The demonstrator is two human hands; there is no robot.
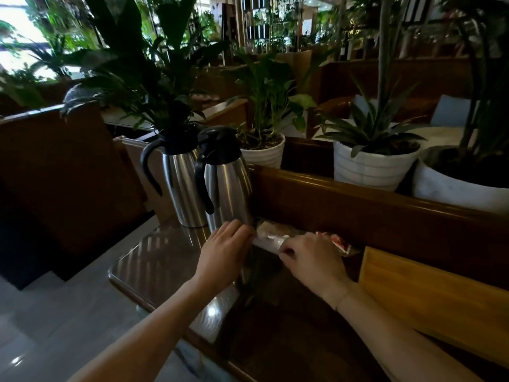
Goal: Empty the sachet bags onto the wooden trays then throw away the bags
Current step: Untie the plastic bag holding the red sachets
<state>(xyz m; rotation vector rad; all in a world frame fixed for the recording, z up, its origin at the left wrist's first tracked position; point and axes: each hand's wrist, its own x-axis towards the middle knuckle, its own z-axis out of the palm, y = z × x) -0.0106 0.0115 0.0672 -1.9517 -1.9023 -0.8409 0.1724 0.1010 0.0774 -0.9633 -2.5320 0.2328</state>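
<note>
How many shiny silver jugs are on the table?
2. One jug stands at the table's far corner; the other jug is right beside it, nearer the left hand. Plants behind could hide more.

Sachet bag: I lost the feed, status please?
Left hand and right hand both gripping clear sachet bag. Not emptied yet; wooden tray at right. Steel jugs close behind.
</note>
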